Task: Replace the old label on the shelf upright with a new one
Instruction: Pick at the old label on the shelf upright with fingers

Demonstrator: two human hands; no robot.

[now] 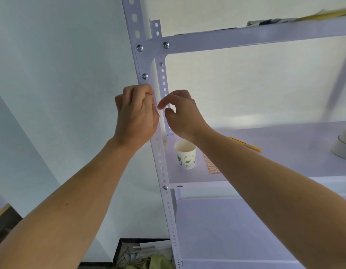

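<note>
Head view is showing both hands up at the shelf upright (160,158), just under the bolted corner bracket (142,61). The left hand (136,115) is curling its fingers against the front face of the upright, and it is covering the spot, so whether it is pinching the old label or only bracing is not showing. The right hand (181,113) is hovering just beside it, thumb and forefinger bent into a loose pinch with a gap between them and nothing visible in it. The label itself is hiding behind the left fingers. Judging by the job, it is going to be thin, light and tear-prone, so lifting a corner with a fingernail and peeling slowly looks wisest. A paper cup (185,155) is sitting on the shelf below.
</note>
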